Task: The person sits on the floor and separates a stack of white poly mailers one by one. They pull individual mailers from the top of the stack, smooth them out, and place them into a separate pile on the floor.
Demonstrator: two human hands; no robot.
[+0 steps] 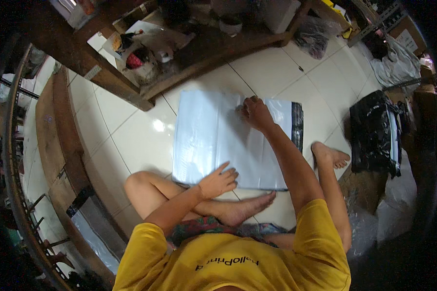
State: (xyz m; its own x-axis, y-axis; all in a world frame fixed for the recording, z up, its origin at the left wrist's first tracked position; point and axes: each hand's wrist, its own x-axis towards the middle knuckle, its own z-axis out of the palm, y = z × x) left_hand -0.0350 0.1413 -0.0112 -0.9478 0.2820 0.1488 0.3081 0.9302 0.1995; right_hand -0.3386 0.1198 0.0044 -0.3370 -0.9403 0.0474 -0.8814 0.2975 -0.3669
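A flat white plastic sheet or mailer bag [204, 131] lies on the floor before me, with a black strip along its right edge; whether it is one or a stack I cannot tell. Spread over its near edge, the fingers of my left hand [219, 182] are apart and hold nothing. Toward the far side of the white plastic, my right hand [256, 114] is bent down with its fingers bunched together on or just above the surface. What lies between those fingertips, if anything, is hidden.
A wooden table or shelf [199, 70] with cluttered items stands at the far side. Black plastic-wrapped packs [374, 131] lie at the right. At the left is a long brown wooden bench or board [63, 145], with a grey plastic package [97, 223] against it.
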